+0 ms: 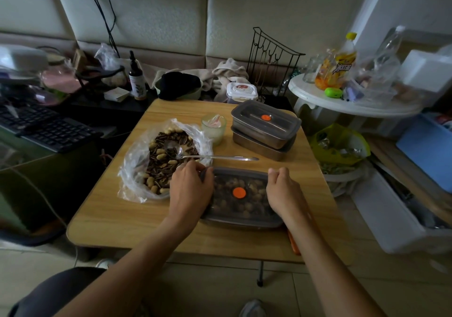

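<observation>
wooden table (pixel 122 219), grey-lidded nut container (pixel 241 210), orange dot (pixel 239 192), left hand (pixel 192 189) and right hand (pixel 283 192) gripping it

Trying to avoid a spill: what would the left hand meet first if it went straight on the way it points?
Probably the spoon, whose handle lies just beyond the left hand, which grips the lidded container; the cup stands farther on. Depth is uncertain.

It was a lived-in home, a cluttered sitting room. Behind the small wooden surface (pixel 117 219) ran a padded sofa back (pixel 159 11) strewn with crumpled clothes (pixel 227 72). Left of the surface lay a keyboard (pixel 46 128), and right of it a white side table (pixel 342 104) held drink bottles (pixel 344 60). On the surface sat a snack container (pixel 244 206) of nuts.
</observation>
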A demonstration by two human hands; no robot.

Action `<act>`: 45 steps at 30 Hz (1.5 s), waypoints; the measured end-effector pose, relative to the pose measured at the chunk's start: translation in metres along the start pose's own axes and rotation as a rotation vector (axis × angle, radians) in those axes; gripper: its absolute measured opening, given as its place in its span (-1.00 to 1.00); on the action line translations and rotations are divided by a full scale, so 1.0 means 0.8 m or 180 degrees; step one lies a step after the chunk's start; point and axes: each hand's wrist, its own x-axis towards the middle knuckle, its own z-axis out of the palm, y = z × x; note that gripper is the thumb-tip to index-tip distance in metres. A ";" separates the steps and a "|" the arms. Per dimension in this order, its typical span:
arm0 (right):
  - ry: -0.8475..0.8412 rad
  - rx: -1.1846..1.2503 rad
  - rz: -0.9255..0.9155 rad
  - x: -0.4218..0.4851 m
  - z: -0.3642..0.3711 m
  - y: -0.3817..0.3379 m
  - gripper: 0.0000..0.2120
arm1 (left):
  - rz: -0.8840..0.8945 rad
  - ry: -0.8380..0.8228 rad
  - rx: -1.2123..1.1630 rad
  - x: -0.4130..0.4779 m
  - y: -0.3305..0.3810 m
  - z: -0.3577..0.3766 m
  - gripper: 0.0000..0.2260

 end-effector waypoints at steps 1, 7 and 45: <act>-0.0042 -0.0055 -0.0010 0.000 0.000 -0.001 -0.62 | -0.0011 -0.0017 -0.0002 0.001 0.000 0.001 -0.80; 0.0213 -0.0176 -0.0086 0.001 0.006 0.000 -0.65 | -0.0049 -0.0496 0.0004 -0.003 0.000 0.006 -0.59; 0.0468 0.1364 -0.0413 0.008 -0.022 -0.013 -0.66 | -0.1115 -0.1871 -0.2995 0.013 0.014 -0.051 -0.72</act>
